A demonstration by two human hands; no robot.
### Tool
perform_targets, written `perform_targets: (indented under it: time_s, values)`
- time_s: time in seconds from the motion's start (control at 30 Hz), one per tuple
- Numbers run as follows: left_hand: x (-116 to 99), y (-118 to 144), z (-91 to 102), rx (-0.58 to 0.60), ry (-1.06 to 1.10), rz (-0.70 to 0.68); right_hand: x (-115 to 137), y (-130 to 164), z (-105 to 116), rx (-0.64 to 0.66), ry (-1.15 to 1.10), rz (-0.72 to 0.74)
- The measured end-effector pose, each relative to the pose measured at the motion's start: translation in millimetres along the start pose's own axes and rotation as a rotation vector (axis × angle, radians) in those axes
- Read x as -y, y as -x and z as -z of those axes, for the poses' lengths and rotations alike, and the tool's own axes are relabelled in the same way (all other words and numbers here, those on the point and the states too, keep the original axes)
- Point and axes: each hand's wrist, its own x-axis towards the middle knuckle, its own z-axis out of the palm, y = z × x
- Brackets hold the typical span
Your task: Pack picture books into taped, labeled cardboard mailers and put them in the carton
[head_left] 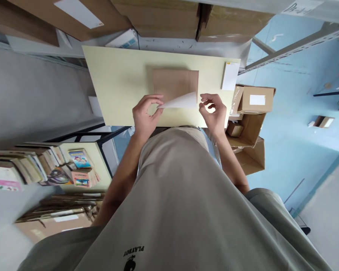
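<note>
My left hand (147, 114) pinches the left corner of a white paper sheet (183, 101) between thumb and fingers. The sheet looks curled or tilted and stands above the near part of a flat brown cardboard piece (176, 82), which could be a box or a mailer. My right hand (215, 113) is just beyond the sheet's right edge. Its fingers are curved, with a small gap between thumb and forefinger, and nothing shows in them. The cardboard piece lies on a pale yellow tabletop (121, 82).
A white pad or stack of labels (230, 76) lies at the tabletop's right end. Behind the table, large cartons (164, 19) stand on a shelf. Open cardboard boxes (251, 128) are stacked at the right. Books (31, 162) and folded cardboard (59, 214) are at the left.
</note>
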Motion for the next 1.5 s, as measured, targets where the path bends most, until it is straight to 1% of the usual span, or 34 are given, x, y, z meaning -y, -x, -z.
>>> perform_targets:
  time_s: [0.1,0.2,0.3,0.4,0.5,0.6,0.7,0.8,0.9,1.03,1.23,1.33,1.5]
  values:
    - [-7,2,-0.6,0.017,-0.003,0.0,-20,-8,5,0.056,0.126,0.161]
    - [-13,6,-2.0,0.043,0.001,0.01,-37,-14,4,0.083,0.186,0.284]
    - [-18,10,-4.4,0.058,0.003,0.034,-47,-15,3,0.088,0.236,0.362]
    - [-21,14,-7.4,0.061,0.01,0.046,-49,-9,4,0.082,0.272,0.397]
    - [-22,18,-10.8,0.061,0.03,0.05,-43,-2,6,0.073,0.258,0.376]
    - [-20,20,-14.8,0.055,0.085,0.057,-29,6,8,0.081,0.194,0.283]
    - [-15,20,-18.8,0.063,0.16,0.109,-15,13,10,0.091,0.152,0.176]
    - [-8,19,-21.3,0.074,0.194,0.156,-7,18,10,0.062,0.139,0.123]
    - [-4,17,-21.9,0.057,0.212,0.16,-5,24,7,0.043,0.133,0.127]
    - [-2,15,-19.6,0.026,0.212,0.157,-6,32,1,0.042,0.112,0.168]
    - [5,16,-18.6,-0.004,0.176,0.091,-2,43,-15,0.054,0.132,0.189]
    - [12,17,-21.9,-0.048,0.195,0.071,4,49,-22,0.062,0.147,0.17]
    - [17,16,-22.5,-0.142,0.207,0.118,12,56,-29,0.049,0.129,0.163]
